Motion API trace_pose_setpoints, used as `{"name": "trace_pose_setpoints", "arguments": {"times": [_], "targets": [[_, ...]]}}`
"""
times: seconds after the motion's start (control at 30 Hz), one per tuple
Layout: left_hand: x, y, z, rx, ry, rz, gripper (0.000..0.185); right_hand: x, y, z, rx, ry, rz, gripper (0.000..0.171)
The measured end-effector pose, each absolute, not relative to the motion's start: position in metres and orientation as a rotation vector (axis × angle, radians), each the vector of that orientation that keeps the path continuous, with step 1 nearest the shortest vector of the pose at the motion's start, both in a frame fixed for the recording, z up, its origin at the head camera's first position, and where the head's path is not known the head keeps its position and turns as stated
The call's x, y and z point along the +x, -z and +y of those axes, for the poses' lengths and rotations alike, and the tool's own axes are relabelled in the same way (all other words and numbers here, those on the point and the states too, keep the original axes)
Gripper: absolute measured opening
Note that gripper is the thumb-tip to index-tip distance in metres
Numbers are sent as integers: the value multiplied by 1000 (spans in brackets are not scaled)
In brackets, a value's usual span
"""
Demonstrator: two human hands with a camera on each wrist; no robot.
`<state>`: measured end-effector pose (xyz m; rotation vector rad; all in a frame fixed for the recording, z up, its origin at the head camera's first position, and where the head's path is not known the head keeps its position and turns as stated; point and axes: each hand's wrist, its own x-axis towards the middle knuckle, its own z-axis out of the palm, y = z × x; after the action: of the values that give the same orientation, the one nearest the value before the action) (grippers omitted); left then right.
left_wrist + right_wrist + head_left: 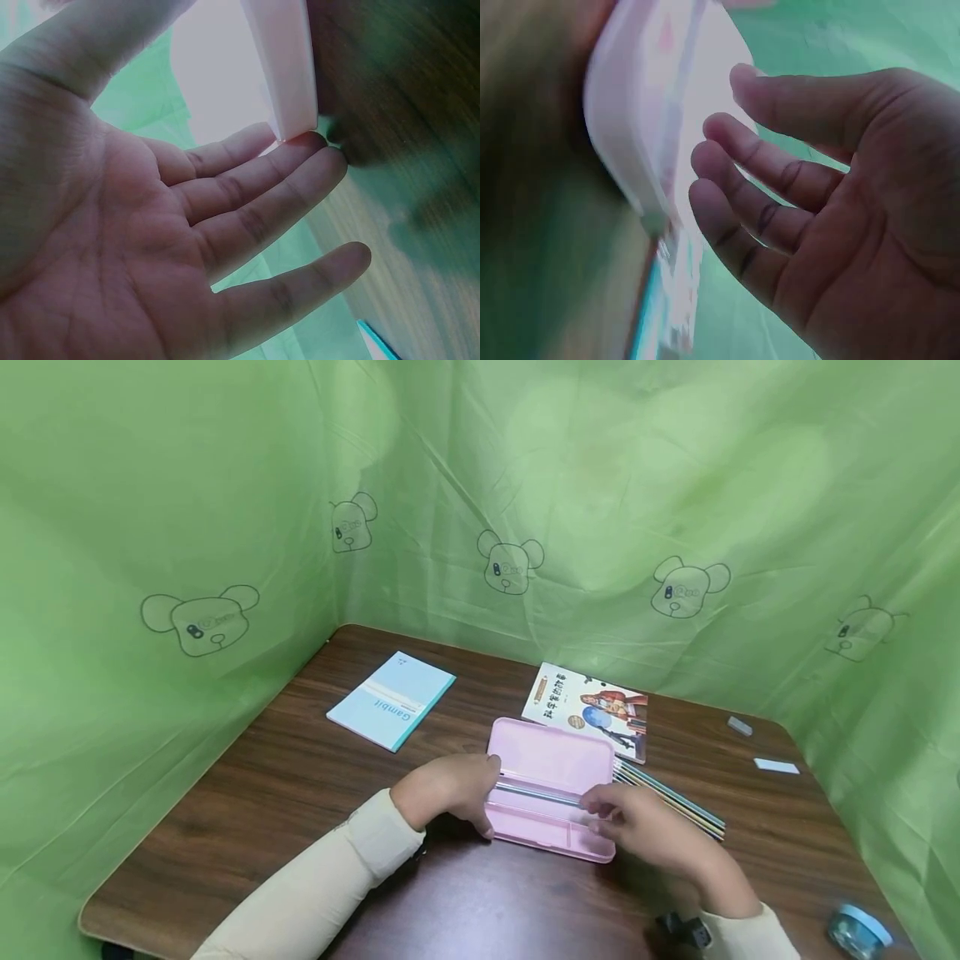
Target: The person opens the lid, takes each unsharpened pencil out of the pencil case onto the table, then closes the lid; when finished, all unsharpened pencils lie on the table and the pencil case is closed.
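Right now your left hand (448, 793) steadies the left end of the open pink pencil case (553, 789) on the worktop (262, 810), fingers (300, 161) straight and touching its corner. Your right hand (637, 827) hovers at the case's right end, fingers (757, 161) relaxed and apart, gripping nothing. A careless sweep there could, I'd judge, knock the lid shut or scatter the pencils (675, 797) lying just beside it.

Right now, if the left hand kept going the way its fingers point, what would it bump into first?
Most likely the pink case: the left hand lies at its left end, fingers straight and already touching its corner. Depth is hard to judge.
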<state>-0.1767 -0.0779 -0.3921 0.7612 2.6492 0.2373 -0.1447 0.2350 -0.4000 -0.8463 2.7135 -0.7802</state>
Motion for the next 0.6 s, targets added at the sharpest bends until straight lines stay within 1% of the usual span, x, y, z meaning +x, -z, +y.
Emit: {"name": "trace_pose_setpoints", "arguments": {"times": [0.1, 0.23, 0.5, 0.6], "targets": [[-177, 392, -77, 767, -224, 2650, 77, -147, 407, 219, -900, 689, 2687, 19], [-178, 394, -76, 781, -208, 2656, 77, -151, 414, 210, -936, 650, 2669, 20], [-180, 393, -77, 799, -199, 2660, 79, -158, 416, 206, -931, 628, 2639, 40], [-179, 394, -78, 797, -217, 2652, 80, -159, 415, 205, -918, 608, 2620, 45]]}}
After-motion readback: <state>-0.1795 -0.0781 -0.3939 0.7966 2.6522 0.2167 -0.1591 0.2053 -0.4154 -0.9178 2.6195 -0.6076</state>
